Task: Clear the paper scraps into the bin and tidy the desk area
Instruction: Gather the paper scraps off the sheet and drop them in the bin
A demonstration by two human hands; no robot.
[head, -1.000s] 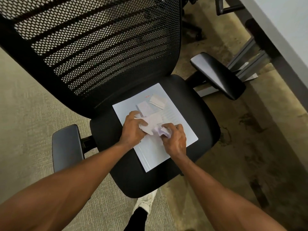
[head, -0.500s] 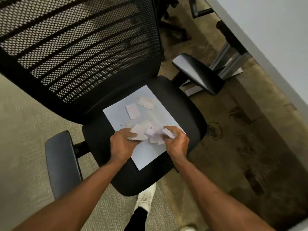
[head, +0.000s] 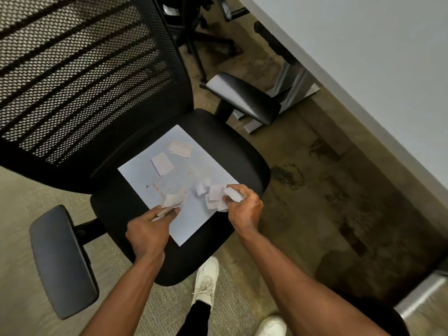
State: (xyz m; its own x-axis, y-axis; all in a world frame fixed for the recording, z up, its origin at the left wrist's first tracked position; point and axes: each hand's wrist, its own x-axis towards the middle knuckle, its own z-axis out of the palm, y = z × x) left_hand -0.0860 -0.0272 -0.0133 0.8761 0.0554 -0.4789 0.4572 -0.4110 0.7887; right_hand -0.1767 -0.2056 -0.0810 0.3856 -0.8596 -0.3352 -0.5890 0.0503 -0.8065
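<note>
A white sheet of paper (head: 189, 214) lies on the black seat of an office chair (head: 237, 151). Two torn paper scraps (head: 162, 163) rest loose on the sheet's far half, the second scrap (head: 180, 148) beside the first. My left hand (head: 148, 232) pinches a few scraps (head: 173, 201) at the sheet's near left edge. My right hand (head: 244, 207) is closed around a bunch of scraps (head: 214, 195) at the sheet's right corner. No bin is in view.
The chair's mesh back (head: 80, 76) fills the upper left, with armrests at the left (head: 60, 260) and right (head: 242, 98). A white desk (head: 363, 57) runs along the right, its metal leg (head: 291, 90) behind the chair. My white shoes (head: 206, 280) stand on the carpet below.
My hands, together at the sheet's middle a second ago, have drawn apart toward me, each with scraps. The pile between them has split and two scraps stay behind.
</note>
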